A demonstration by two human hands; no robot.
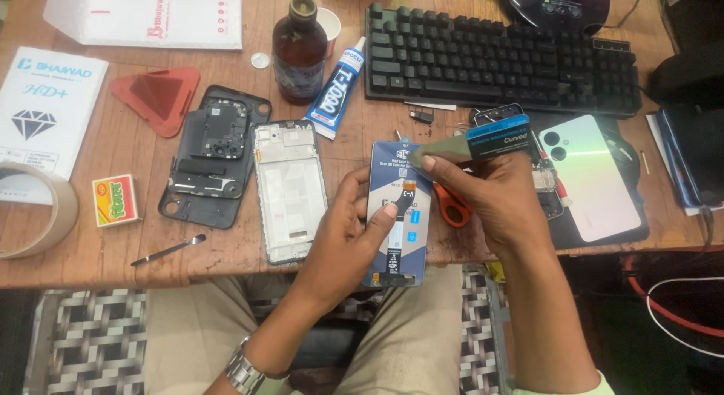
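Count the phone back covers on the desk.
2. A dark back cover with inner parts lies left of the bare phone frame; a pale green back cover lies right of the right hand. Others may be hidden.

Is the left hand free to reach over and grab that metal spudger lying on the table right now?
Probably not at once. The left hand is gripping the replacement screen, so it would have to let go first. The path itself looks open: the metal spudger lies alone on bare wood near the table edge, left of the phone frame.
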